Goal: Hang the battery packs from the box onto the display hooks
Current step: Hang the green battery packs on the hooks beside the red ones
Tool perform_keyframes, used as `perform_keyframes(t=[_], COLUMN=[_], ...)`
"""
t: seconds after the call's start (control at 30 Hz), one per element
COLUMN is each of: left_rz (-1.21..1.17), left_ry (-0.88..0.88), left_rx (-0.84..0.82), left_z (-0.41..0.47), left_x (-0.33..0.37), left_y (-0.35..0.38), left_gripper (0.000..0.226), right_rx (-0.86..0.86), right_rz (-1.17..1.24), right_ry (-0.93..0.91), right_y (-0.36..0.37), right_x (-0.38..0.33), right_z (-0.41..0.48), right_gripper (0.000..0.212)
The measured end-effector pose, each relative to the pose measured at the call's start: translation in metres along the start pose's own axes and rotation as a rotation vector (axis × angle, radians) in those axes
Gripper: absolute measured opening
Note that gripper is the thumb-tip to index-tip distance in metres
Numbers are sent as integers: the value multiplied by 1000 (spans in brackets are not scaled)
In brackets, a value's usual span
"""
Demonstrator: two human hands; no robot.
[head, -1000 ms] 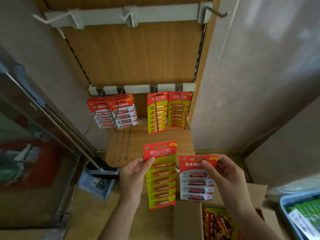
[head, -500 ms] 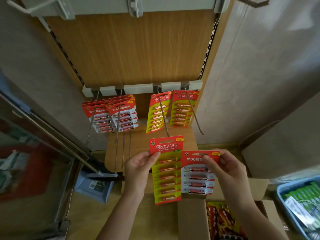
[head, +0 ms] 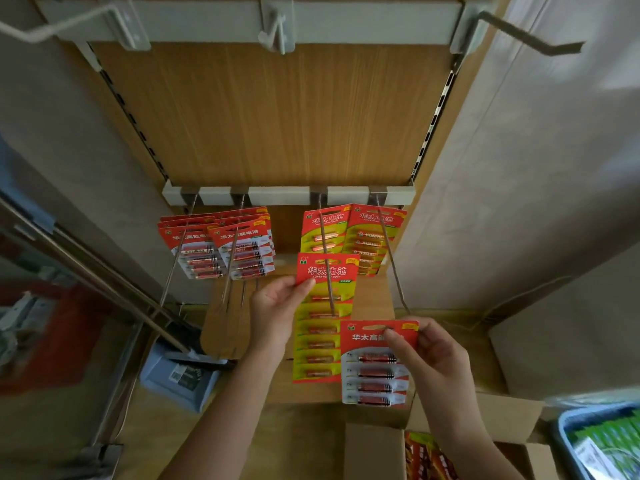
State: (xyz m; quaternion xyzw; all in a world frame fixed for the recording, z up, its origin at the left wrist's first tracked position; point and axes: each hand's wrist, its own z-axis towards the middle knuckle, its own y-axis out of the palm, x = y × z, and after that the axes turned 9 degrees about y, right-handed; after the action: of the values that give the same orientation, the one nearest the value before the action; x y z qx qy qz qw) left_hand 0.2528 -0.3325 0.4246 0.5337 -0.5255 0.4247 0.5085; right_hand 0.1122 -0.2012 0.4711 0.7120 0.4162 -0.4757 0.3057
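Left hand (head: 277, 306) pinches a yellow battery pack (head: 323, 317) at a display hook (head: 328, 271); right hand (head: 433, 355) pinches a red pack (head: 375, 365).

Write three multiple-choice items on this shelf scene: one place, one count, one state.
1. The red-and-white pack in the right hand lies where?
A) left of the yellow-green pack
B) right of it, lower
C) on the floor
2. How many hooks are on the lower rail?
A) two
B) four
C) six
3. The left hand is:
A) open, idle
B) curled, empty
C) pinching the yellow-green pack's red header

Answers:
1. B, it overlaps that pack's lower right.
2. B, four rods leave the rail.
3. C, thumb and fingers clamp the header.
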Motion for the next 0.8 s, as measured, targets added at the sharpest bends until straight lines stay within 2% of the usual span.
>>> perform_keyframes(t=[0.23, 0.3, 0.4, 0.57, 0.67, 0.73, 0.77, 0.8], left_rz=[107, 123, 151, 336, 483, 532, 531, 573], left_ry=[98, 93, 78, 115, 68, 30, 32, 36], left_rx=[37, 49, 31, -89, -195, -204, -224, -261], left_z=[55, 64, 68, 39, 3, -19, -28, -38], left_x=[-3, -3, -3, -10, -15, -16, -18, -17], left_y=[19, 21, 20, -5, -35, -61, -76, -89], left_gripper=[18, 15, 15, 32, 25, 45, 45, 31], right_rx=[-105, -109, -105, -109, -117, -138, -146, -152], right_rz=[65, 90, 78, 158, 153, 167, 172, 166], right_ry=[45, 46, 38, 29, -3, -11, -10, -13], right_y=[10, 10, 12, 29, 47, 60, 68, 76], right_x=[2, 2, 1, 5, 5, 4, 4, 3], right_z=[17, 18, 14, 2, -9, -14, -16, -18], right_gripper=[14, 24, 54, 65, 56, 33, 22, 14])
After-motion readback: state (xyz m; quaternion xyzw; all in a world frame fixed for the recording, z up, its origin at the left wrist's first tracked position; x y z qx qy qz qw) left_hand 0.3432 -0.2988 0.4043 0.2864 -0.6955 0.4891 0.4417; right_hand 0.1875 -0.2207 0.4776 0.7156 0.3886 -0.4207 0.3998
